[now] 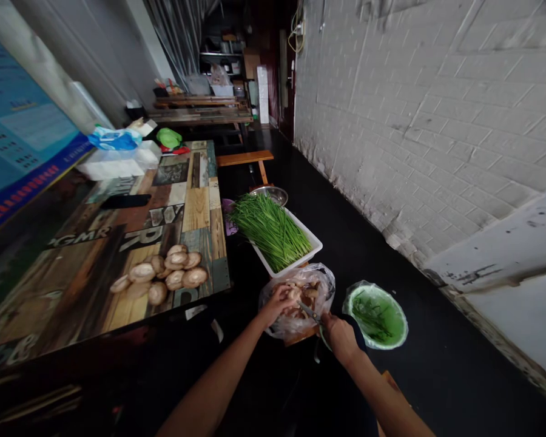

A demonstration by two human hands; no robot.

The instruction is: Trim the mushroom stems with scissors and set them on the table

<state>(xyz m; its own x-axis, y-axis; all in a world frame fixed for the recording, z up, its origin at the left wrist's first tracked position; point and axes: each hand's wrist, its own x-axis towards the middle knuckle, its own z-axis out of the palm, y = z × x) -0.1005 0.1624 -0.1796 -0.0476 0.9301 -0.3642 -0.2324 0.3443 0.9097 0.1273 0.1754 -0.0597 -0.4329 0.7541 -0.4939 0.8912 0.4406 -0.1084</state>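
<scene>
My left hand [277,304] is closed around a mushroom [293,294] over a clear plastic bag [325,282]. In my right hand [341,337] is a pair of scissors [310,312], its blades pointing left toward that mushroom. Brown mushroom pieces [310,294] lie inside the bag under both hands. Just beyond the bag, a white tray [317,246] holds a heap of long green chives [277,233]. More whole brown mushrooms [176,262] are piled on the patchwork wooden table [198,209] to the left.
A bin lined with a green bag [398,331], with green scraps inside, stands right of my right hand. Behind the tray are a metal bowl [279,195] and a wooden bench [243,158]. A phone [126,201] and a white foam box [122,162] rest on the table. A brick wall [437,121] runs along the right.
</scene>
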